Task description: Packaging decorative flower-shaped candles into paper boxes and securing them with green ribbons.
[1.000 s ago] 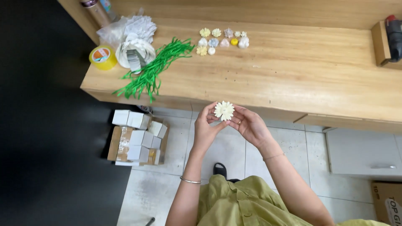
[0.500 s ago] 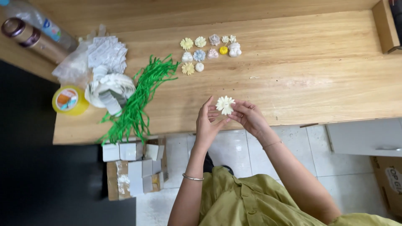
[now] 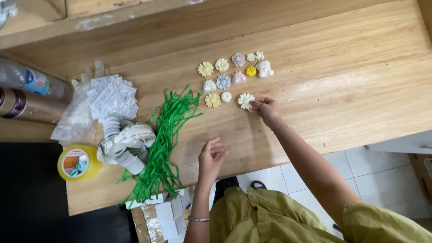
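**White daisy set down beside the flower group**

We see the right hand [image 3: 265, 108] stretched far over the wooden desk [image 3: 351, 81], its fingertips pinching the edge of a white daisy-shaped flower [image 3: 245, 101] that lies flat on the wood. The flower sits at the near right end of a cluster of small moulded flowers [image 3: 231, 74] in yellow, white, pale blue and pink, just beside a small round white piece [image 3: 226, 96].

Our left hand [image 3: 210, 158] hovers nearer, above the desk's near edge, fingers loosely spread and holding nothing. A thin bangle [image 3: 199, 219] circles that wrist.

To the left of it lies a heap of green paper shreds [image 3: 164, 144], touching a bundle of rolled white printed paper [image 3: 123, 144]. Further left sit a yellow tape roll [image 3: 77, 163], a clear bag with small white sachets [image 3: 112, 96], and two bottles lying on their sides [image 3: 27, 94] at the far left edge.
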